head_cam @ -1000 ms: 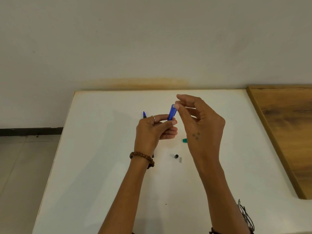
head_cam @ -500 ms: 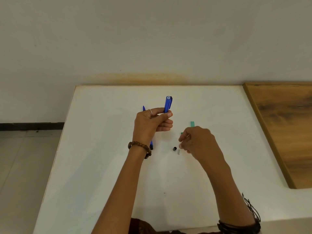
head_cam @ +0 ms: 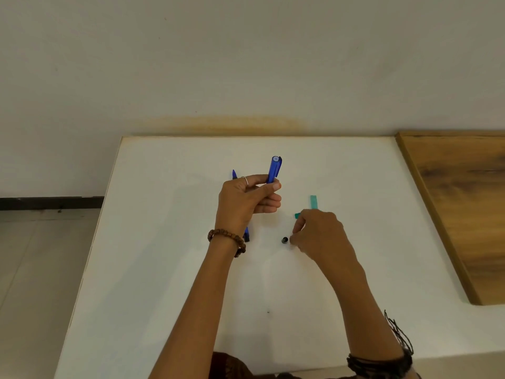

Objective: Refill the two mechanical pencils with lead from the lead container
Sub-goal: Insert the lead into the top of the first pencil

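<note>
- Two blue pencils are showing: the held pencil (head_cam: 275, 169) is standing nearly upright in the left hand (head_cam: 247, 203), whose thumb and fingers are curling round its lower barrel, while the second pencil (head_cam: 234, 174) is lying on the white table (head_cam: 169, 242), mostly hidden behind that hand.
- Right of them, the teal lead container (head_cam: 314, 201) is lying flat, its far end showing beyond the right hand (head_cam: 318, 233).
- That hand is resting low on the table, fingertips bunching just beside a small black cap (head_cam: 284, 239); whether they are pinching anything I cannot tell.
- Since a second ago, the right hand is down from the pencil's top.
- Behind, a stained wall (head_cam: 218, 64) is rising; a wooden board (head_cam: 464, 201) is lying at right.

Left hand (head_cam: 247, 205) hides most of the second blue pencil (head_cam: 234, 175).
</note>
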